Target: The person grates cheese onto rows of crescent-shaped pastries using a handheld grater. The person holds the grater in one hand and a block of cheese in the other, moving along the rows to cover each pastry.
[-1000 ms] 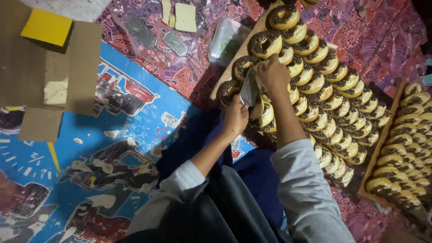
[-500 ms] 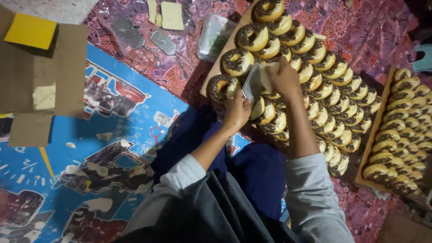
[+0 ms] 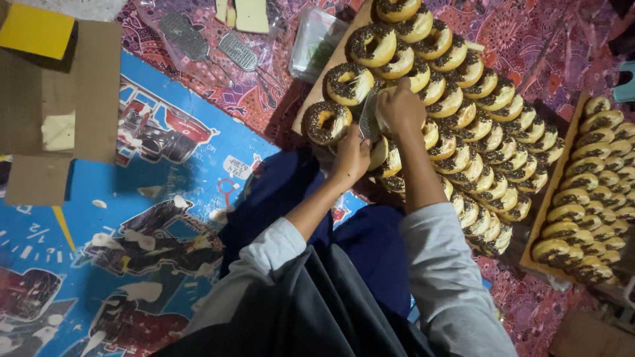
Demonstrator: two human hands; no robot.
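Doughnuts (image 3: 423, 73) crowd the tray's near-left edge, where my right hand (image 3: 399, 109) clamps a grater (image 3: 368, 120) beside my curled left hand (image 3: 350, 155); I reckon one slip dents glaze.

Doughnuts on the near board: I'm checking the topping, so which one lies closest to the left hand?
The chocolate-sprinkled doughnut at the board's lower left corner, just left of the left hand. It lies flat and apart, its hole showing, while most others overlap in rows.
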